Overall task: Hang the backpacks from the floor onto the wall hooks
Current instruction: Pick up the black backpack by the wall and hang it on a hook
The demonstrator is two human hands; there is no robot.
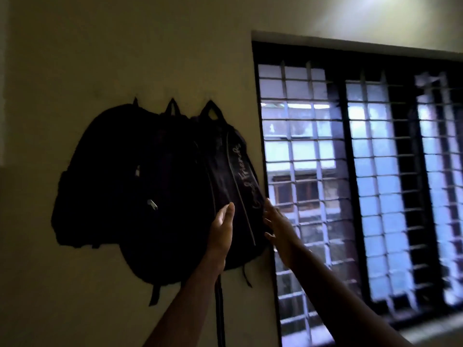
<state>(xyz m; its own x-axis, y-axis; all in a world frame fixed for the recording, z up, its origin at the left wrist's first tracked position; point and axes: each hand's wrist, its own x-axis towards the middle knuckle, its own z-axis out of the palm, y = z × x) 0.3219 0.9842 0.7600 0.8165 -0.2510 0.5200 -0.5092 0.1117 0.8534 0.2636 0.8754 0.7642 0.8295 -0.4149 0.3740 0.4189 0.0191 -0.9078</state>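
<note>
Black backpack just beside window frame

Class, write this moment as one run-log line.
hung: three backpacks | left hand: open, at lettered backpack front | right hand: open, at its right edge

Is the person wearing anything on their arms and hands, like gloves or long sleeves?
No gloves and no long sleeves. The left arm and right arm are bare as far as the picture shows. The left hand and right hand are bare too. I see no watch, bracelet or ring, though the room is dim.
</note>
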